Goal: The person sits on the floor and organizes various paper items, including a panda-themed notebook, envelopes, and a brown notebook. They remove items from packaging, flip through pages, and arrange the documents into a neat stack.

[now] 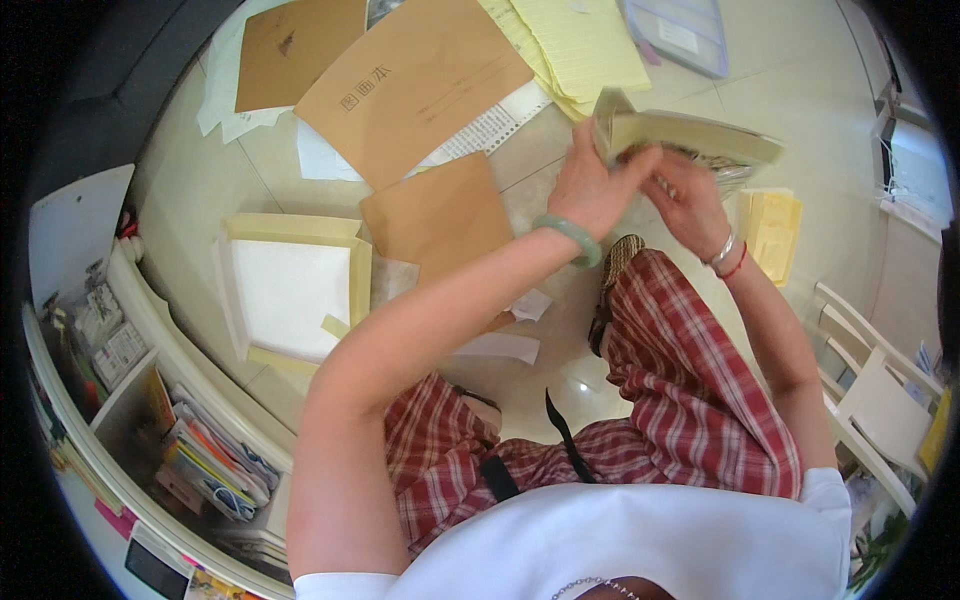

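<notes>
My left hand (592, 190) grips the near left corner of a shallow pale-yellow box (720, 128), which is tilted up off the floor. Its inside shows small dark and silvery items, too blurred to name. At the box's near edge, close to my left thumb, my right hand (692, 200) has its fingers curled together. Whatever they pinch is hidden by blur. A white-lined box lid or tray (290, 300) with yellow sides lies on the floor to the left. Beyond my left arm lie brown paper covers (420, 85) and a smaller brown sheet (445, 215).
Yellow papers (585, 50) and a clear plastic case with blue edges (680, 35) lie at the far side. A yellow tray (770, 235) rests right of my right wrist. Shelves with books (220, 455) line the left; a white chair (880, 400) stands right.
</notes>
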